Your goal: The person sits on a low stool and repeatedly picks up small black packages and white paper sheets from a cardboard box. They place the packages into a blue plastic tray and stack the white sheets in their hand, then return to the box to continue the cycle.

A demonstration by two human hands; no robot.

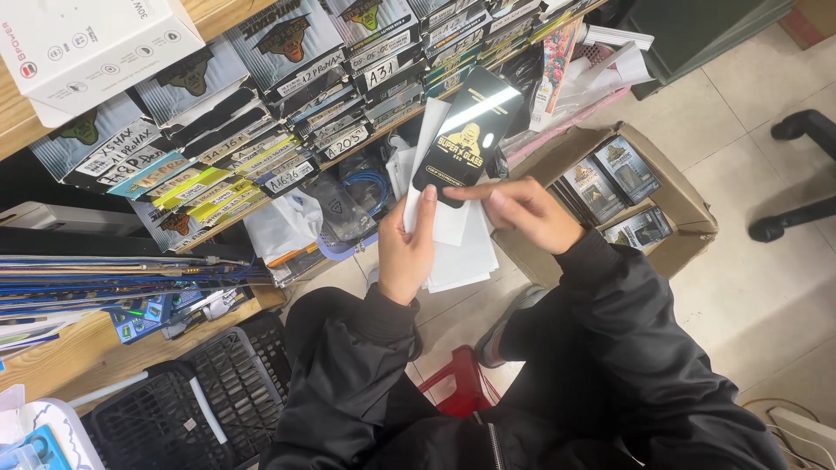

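Both hands (461,231) pinching black glossy sleeve (466,135), white envelopes (453,235) behind

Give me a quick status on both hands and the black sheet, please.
Left hand grips white sleeves. Right hand pinches black glass sheet at its lower end. Cardboard box of packs beside, nothing blocking.

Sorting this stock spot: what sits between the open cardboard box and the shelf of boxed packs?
In the head view, both hands, left hand and right hand, hold a black screen protector with white sleeves there.
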